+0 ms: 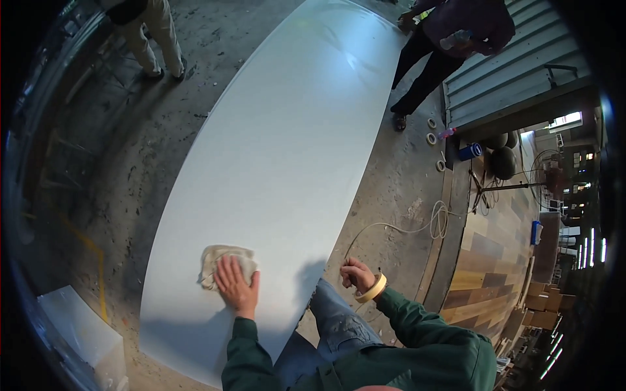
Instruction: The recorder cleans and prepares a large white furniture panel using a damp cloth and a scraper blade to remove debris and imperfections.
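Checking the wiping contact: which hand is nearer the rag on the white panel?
Left. The left hand lies flat on the rag; the right hand is off the white panel's edge, gripping a hose.

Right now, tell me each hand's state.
Left hand: open, flat on the cloth.
Right hand: closed; tape roll around its wrist.

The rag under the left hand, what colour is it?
Off-white, slightly dingy rag, seen in the head view.
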`<state>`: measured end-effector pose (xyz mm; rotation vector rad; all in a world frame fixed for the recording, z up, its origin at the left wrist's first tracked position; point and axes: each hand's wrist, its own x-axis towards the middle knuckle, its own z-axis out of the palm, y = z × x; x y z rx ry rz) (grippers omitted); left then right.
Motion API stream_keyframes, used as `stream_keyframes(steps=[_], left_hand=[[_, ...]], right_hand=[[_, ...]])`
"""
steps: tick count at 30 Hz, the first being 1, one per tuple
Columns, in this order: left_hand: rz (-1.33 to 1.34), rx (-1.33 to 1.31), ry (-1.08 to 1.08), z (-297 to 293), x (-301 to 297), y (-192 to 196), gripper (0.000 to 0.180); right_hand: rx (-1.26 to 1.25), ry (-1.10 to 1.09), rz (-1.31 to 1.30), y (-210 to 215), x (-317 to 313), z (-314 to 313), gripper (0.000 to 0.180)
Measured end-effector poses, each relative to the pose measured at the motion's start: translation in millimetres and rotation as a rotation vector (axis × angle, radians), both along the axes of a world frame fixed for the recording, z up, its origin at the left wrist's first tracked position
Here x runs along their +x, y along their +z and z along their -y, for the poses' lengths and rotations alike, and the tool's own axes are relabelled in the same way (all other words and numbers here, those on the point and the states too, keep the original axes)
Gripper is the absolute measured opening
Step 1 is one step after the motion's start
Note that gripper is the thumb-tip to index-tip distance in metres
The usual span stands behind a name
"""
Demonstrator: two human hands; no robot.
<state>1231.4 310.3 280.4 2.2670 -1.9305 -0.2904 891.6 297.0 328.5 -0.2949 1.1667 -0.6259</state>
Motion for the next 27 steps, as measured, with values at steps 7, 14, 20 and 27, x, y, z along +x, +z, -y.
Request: stream_keyframes(steps=[7, 14, 20, 27], left_hand=[[0.33, -0.187, 0.495, -152.4, 258.1, -30.4, 0.065], [0.161, -0.063, 0.346, -200.9, 329.9, -21.7, 0.072], [0.04, -0.022, 0.426, -222.9, 387.2, -32.6, 0.072], [0.096, -0.026, 0.399, -218.8, 382.6, -40.7, 0.07]], right_hand=[[0.143, 0.259, -0.254, -18.8, 90.1, -142.9, 0.025], [0.087, 0.26, -0.294, -89.4, 185.3, -358.2, 0.049], [0.458, 0.122, 0.021, -54.3, 239.6, -416.8, 0.037], [0.38, 0.171, -0.21, -65.1, 276.7, -474.0, 0.043]])
